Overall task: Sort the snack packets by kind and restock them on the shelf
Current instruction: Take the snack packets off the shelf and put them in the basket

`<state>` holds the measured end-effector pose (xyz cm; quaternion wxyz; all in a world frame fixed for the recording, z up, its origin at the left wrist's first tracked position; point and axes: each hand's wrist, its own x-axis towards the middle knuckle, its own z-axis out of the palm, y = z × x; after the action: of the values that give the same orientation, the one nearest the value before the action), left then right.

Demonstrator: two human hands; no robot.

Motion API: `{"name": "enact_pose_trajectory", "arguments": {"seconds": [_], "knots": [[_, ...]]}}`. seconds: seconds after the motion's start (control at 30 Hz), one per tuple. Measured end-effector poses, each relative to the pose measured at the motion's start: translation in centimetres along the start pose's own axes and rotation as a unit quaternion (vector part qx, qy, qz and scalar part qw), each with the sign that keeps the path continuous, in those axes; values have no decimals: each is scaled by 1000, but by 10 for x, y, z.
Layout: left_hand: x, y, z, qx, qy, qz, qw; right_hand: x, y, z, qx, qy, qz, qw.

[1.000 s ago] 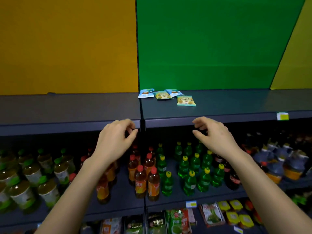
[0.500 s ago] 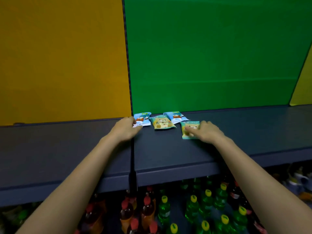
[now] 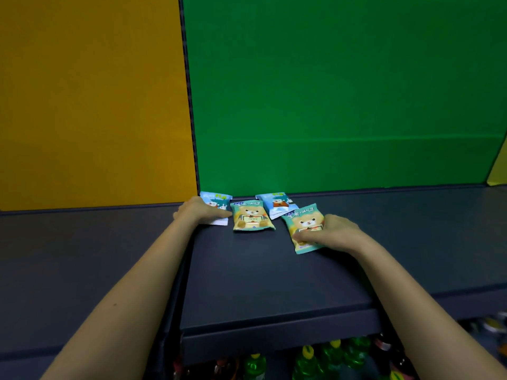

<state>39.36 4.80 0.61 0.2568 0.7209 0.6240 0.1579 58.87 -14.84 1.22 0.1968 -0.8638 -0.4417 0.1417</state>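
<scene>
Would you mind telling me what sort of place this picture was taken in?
Most likely a shop, or a mock-up of one: a long dark shelf carrying small snack packets, rows of capped drink bottles on the tier below, and plain coloured back panels behind.

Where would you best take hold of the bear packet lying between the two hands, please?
Probably pinch the near edge of the bear packet from the front: it lies flat on the shelf with bare surface before it, the left hand crowds its left, a blue packet its far right.
</scene>
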Motion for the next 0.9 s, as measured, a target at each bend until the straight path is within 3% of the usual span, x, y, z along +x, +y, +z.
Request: {"name": "enact_pose_trajectory", "arguments": {"seconds": [0.13,0.27,0.53,0.67,0.9], "knots": [[2,-9,-4,-128,-1,17,992,-2,7,1,27,14,-16,999],[-26,-19,-14,-258,-4,51,965,-5,14,1,137,13,-28,990],[-131,-67,-61,-420,61,78,902,-32,-17,7,352,-46,-161,921],[-203,-122,-80,-448,150,50,880,-73,-74,24,394,-133,-253,874],[-341,-252,-100,-441,345,-77,825,-175,-180,102,407,-284,-358,791]]}}
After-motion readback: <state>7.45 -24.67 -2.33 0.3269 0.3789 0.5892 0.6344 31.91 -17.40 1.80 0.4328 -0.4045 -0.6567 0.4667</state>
